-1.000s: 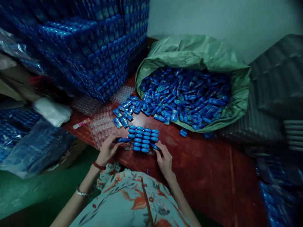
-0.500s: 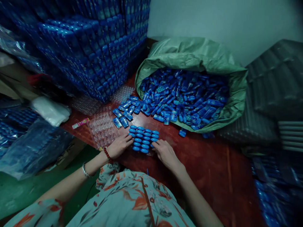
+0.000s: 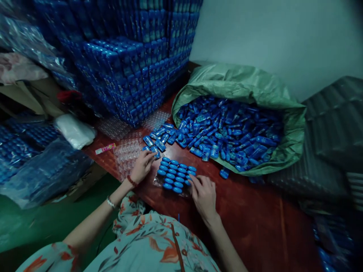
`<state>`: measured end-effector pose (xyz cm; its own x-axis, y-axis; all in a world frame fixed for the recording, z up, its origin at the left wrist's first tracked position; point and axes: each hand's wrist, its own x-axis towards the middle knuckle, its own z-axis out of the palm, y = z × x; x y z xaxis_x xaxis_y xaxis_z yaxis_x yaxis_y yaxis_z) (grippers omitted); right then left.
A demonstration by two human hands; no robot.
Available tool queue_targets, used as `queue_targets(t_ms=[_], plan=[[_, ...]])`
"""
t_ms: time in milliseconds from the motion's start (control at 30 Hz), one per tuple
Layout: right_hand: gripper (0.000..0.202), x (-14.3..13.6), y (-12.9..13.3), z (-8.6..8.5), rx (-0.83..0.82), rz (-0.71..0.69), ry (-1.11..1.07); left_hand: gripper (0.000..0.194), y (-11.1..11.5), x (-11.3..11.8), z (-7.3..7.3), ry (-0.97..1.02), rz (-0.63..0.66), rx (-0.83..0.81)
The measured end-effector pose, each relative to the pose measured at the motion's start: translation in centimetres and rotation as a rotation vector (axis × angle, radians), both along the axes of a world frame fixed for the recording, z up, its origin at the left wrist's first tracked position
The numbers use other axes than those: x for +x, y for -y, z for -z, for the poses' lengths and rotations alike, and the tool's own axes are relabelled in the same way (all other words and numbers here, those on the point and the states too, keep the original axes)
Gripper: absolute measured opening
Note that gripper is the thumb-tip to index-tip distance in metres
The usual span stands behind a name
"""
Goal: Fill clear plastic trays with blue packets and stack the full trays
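- Left hand (image 3: 142, 167) has moved to loose blue rectangular packs (image 3: 160, 145).
- Right hand (image 3: 204, 194) touches grouped oval-ended blue packs (image 3: 174, 173) by red tabletop's (image 3: 241, 211) near edge; both grips unclear.
- Open green plastic sack (image 3: 296, 124) holds more.

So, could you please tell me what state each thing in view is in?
Left hand: at the nearest loose packs, grip unclear
Right hand: at the right edge of the rows, grip unclear
Rows: blue packs set on end, side by side
Loose packs: scattered, lying down
Sack: open, heaped with blue packs
Clear trays: laid out flat
Stack: piled high
White bag: crumpled
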<state>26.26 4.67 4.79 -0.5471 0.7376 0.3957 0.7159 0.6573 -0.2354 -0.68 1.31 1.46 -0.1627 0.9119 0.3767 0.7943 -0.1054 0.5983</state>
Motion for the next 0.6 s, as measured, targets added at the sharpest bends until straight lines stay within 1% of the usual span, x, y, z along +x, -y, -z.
queue_targets(t_ms=[33, 100, 167, 200, 267, 300, 367, 400, 433, 500, 567, 600], plan=[[0.024, -0.7, -1.1, -0.5, -0.007, -0.001, -0.05, 0.028, -1.1, -0.7, -0.2, -0.036, -0.061, -0.063], [0.025, -3.1, -4.0, -1.5, -0.055, -0.031, -0.084, 0.028, -3.3, -1.6, -0.8, -0.194, -0.128, -0.269], [0.025, -6.8, -7.1, -2.1, -0.151, -0.123, -0.005, 0.038, -5.1, -1.8, -1.4, -0.339, -0.14, -0.467], [0.026, -8.9, -8.6, -2.2, -0.213, -0.179, 0.073, 0.044, -5.8, -1.6, -1.6, -0.38, -0.134, -0.529], [0.036, -13.2, -11.1, -2.0, -0.326, -0.268, 0.285, 0.051, -6.7, -1.1, -1.8, -0.4, -0.13, -0.574], [0.042, -15.1, -12.0, -1.7, -0.352, -0.303, 0.334, 0.052, -7.0, -0.8, -1.9, -0.396, -0.132, -0.577], [0.048, -18.2, -12.9, -0.9, -0.392, -0.357, 0.415, 0.051, -7.3, -0.4, -1.7, -0.394, -0.142, -0.597], [0.047, -19.3, -13.0, -0.5, -0.406, -0.374, 0.437, 0.05, -7.3, -0.4, -1.6, -0.391, -0.149, -0.607], [0.044, -20.0, -13.0, 0.0, -0.42, -0.386, 0.457, 0.049, -7.4, -0.5, -1.4, -0.388, -0.156, -0.615], [0.039, -20.6, -12.9, 0.6, -0.439, -0.391, 0.469, 0.047, -7.4, -0.8, -1.1, -0.381, -0.16, -0.622], [0.037, -19.9, -12.8, 0.6, -0.443, -0.38, 0.437, 0.046, -7.5, -1.2, -0.8, -0.371, -0.144, -0.617], [0.037, -19.0, -12.9, 0.3, -0.439, -0.368, 0.409, 0.047, -7.5, -1.4, -0.8, -0.363, -0.133, -0.61]])
